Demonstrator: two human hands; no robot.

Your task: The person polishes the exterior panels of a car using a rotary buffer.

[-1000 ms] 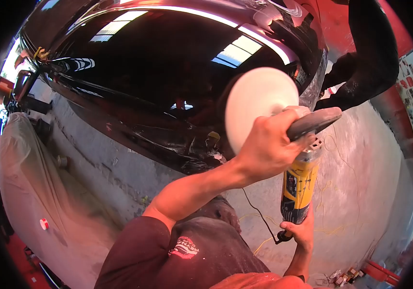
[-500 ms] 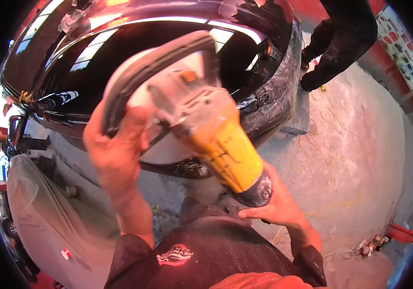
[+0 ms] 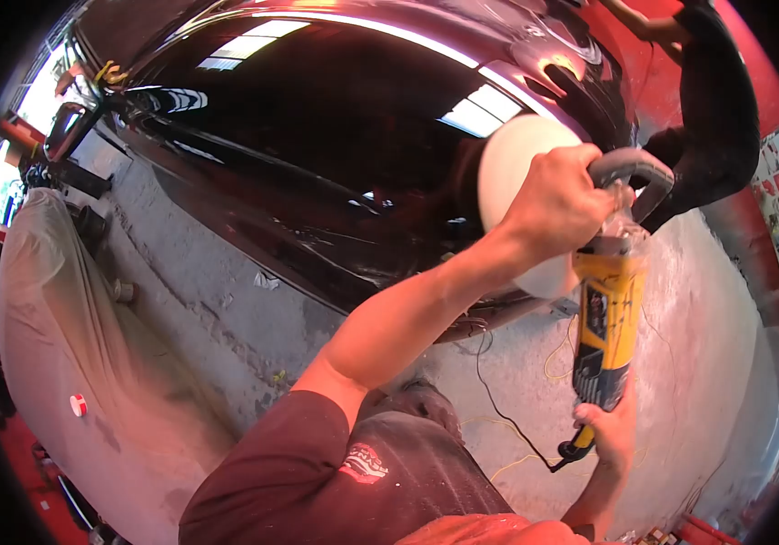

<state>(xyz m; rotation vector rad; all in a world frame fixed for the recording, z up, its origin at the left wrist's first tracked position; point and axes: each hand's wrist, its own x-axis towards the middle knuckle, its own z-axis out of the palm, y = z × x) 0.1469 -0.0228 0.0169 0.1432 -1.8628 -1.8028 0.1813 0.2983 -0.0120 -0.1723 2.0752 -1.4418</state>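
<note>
A yellow and black car polisher (image 3: 605,313) with a broad white pad (image 3: 512,168) is held upright at the right. My left hand (image 3: 557,195) is wrapped round its front loop handle (image 3: 648,168). Lower down, my right hand (image 3: 615,427) grips the rear end of the body, where a dark cord (image 3: 503,400) runs off. The pad faces the glossy dark car panel (image 3: 317,136); whether it touches the paint I cannot tell.
Another person in dark clothes (image 3: 721,109) stands at the far right beside the car. A sheet-covered object (image 3: 89,345) with a red and white item (image 3: 79,405) on it is at the left. Yellow cord (image 3: 498,422) lies on the concrete floor (image 3: 680,363).
The polisher has moved right and away from my body, turning more upright. My left arm now reaches across to the right. My view has shifted over the car, and the other person appears more upright.
</note>
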